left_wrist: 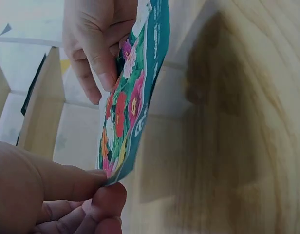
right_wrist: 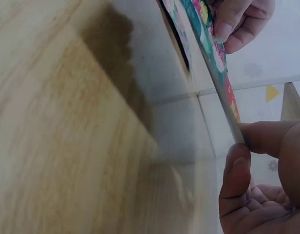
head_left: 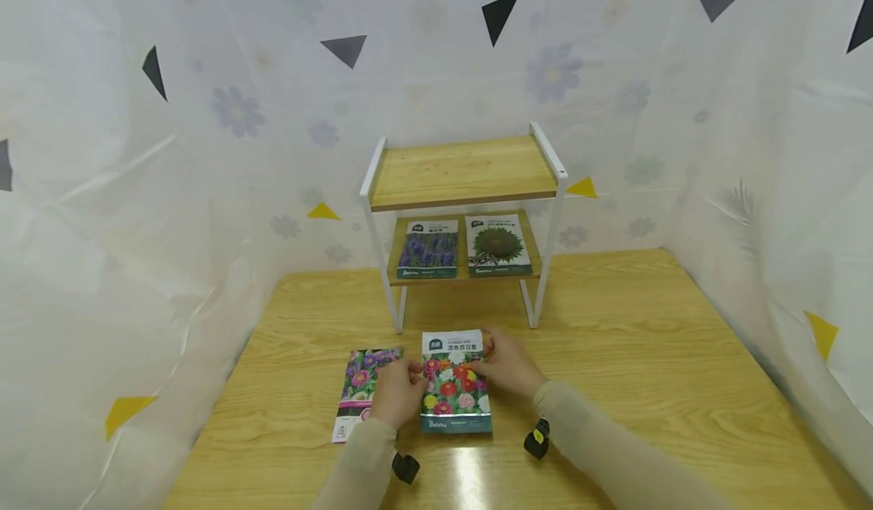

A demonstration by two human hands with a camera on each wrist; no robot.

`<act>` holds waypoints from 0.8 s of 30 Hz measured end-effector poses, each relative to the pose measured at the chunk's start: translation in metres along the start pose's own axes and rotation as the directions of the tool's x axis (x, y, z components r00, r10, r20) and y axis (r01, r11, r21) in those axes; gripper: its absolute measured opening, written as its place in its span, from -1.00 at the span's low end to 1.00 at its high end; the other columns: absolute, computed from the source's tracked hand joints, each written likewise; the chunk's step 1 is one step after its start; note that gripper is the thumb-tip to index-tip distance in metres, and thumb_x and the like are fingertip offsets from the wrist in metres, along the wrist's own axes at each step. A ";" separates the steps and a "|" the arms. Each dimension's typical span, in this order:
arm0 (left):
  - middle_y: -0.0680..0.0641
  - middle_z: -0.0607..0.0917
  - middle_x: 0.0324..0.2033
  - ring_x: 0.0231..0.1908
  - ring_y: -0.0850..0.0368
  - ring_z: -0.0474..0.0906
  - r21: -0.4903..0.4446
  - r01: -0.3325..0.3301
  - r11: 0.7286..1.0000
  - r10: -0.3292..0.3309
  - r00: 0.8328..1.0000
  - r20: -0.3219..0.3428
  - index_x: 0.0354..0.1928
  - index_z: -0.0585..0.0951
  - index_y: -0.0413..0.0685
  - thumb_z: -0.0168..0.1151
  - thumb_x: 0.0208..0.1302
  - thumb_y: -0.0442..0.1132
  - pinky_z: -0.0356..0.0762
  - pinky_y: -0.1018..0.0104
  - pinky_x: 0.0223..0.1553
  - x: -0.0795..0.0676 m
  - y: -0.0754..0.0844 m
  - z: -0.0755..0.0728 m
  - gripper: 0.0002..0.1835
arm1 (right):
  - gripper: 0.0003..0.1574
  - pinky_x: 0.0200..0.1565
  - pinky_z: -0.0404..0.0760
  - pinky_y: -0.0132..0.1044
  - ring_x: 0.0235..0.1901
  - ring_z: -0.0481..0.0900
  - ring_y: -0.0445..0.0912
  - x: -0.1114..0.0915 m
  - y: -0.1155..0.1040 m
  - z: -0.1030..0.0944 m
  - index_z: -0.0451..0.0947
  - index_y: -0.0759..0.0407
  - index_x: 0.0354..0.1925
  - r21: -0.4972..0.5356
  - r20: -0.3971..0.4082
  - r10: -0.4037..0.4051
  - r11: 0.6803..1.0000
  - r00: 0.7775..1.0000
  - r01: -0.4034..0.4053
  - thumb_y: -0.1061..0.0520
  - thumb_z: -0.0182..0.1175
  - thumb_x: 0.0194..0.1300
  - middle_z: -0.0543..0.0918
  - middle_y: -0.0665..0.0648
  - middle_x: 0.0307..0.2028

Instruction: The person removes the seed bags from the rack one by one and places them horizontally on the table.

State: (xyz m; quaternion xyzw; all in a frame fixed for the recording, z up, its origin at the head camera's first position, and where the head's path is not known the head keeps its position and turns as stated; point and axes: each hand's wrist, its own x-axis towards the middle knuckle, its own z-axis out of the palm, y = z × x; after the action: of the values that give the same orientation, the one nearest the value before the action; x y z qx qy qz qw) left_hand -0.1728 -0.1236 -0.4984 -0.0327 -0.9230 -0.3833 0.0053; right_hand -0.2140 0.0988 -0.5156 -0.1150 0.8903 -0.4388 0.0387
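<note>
A seed packet (head_left: 455,389) printed with red, white and pink flowers is held above the table between both hands. My left hand (head_left: 398,392) pinches its left edge with thumb and fingers; the left wrist view shows that packet (left_wrist: 121,105) lifted, with its shadow on the wood below. On the opposite edge my right hand (head_left: 510,366) grips it between thumb (right_wrist: 267,136) and index finger. Left of it, a second packet (head_left: 356,396) with pink and purple flowers lies on the table, partly covered by my left hand.
Behind the hands stands a small two-tier rack (head_left: 464,173) with white side frames and wooden shelves. Its lower shelf bears a purple-flower packet (head_left: 428,251) and a sunflower packet (head_left: 498,245). The wooden table (head_left: 614,328) meets a patterned curtain (head_left: 436,93) at the back.
</note>
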 end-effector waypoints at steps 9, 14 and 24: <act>0.02 0.52 -0.58 -0.55 0.17 0.42 0.113 0.066 0.991 -0.068 0.998 0.013 -0.30 0.59 -0.24 0.29 0.08 -0.33 0.42 0.30 -0.53 -0.002 -0.007 0.001 -0.85 | 0.05 -0.50 0.40 -0.29 -0.58 0.36 -0.17 0.005 0.000 0.018 0.14 0.34 0.29 -0.052 0.058 0.006 0.999 0.998 -0.003 -0.08 0.38 0.00 0.46 0.04 -0.49; 0.00 0.52 -0.58 -0.54 0.13 0.42 0.177 0.084 0.981 -0.089 0.996 0.017 -0.35 0.58 -0.21 0.29 0.06 -0.34 0.44 0.25 -0.50 -0.003 -0.007 0.001 -0.88 | 0.03 -0.51 0.41 -0.30 -0.59 0.36 -0.17 0.006 0.000 0.024 0.15 0.31 0.29 -0.073 0.075 0.006 0.997 0.997 0.000 -0.09 0.38 0.00 0.45 0.01 -0.51; -0.09 0.61 -0.48 -0.43 0.04 0.53 0.257 0.076 0.963 -0.088 0.995 0.035 -0.39 0.60 -0.21 0.32 0.01 -0.36 0.51 0.14 -0.37 -0.003 -0.010 0.003 -0.89 | 0.00 -0.43 0.39 -0.29 -0.56 0.35 -0.18 0.007 0.003 0.032 0.19 0.34 0.25 -0.088 0.100 0.029 0.996 0.995 -0.020 -0.09 0.38 0.00 0.44 0.00 -0.49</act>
State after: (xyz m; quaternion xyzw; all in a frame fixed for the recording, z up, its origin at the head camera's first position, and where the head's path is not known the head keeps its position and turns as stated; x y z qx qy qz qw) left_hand -0.1708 -0.1285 -0.5072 -0.0022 -0.9651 -0.2603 -0.0277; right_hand -0.2155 0.0743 -0.5372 -0.1276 0.9069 -0.3926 0.0841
